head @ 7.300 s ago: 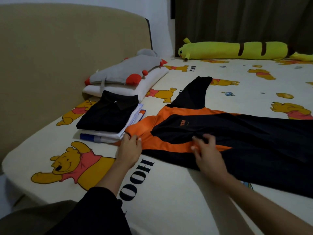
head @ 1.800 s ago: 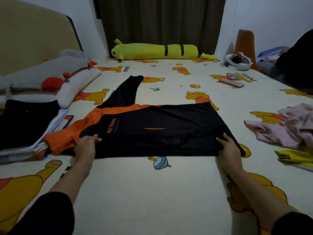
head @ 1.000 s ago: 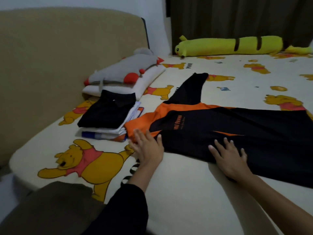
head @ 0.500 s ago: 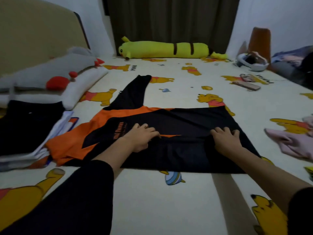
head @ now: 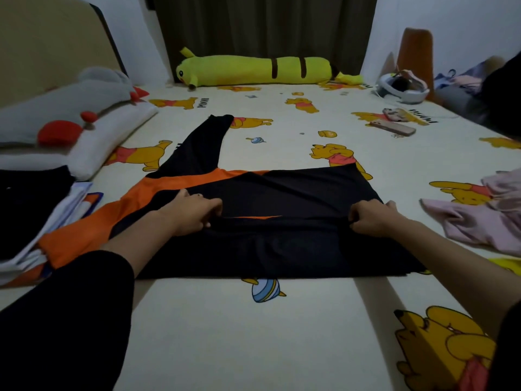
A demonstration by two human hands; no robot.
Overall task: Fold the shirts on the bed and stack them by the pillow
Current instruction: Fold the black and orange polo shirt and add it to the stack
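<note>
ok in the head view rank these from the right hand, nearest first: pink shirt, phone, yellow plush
From the right hand:
1. pink shirt, just to its right
2. phone, farther up the bed
3. yellow plush, at the far edge by the curtain

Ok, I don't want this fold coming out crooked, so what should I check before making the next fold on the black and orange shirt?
1. Left hand has a grip on the black and orange shirt: ok, fingers curled into the cloth near the chest.
2. Right hand has a grip: ok, it pinches the cloth near the hem end.
3. Near edge lies straight: ok.
4. Far sleeve tucked in: not ok, it sticks out toward the curtain.
5. Cloth smooth between the hands: not ok, it is creased there.
6. Room on the folded stack by the pillow: ok, its black top lies flat.
</note>
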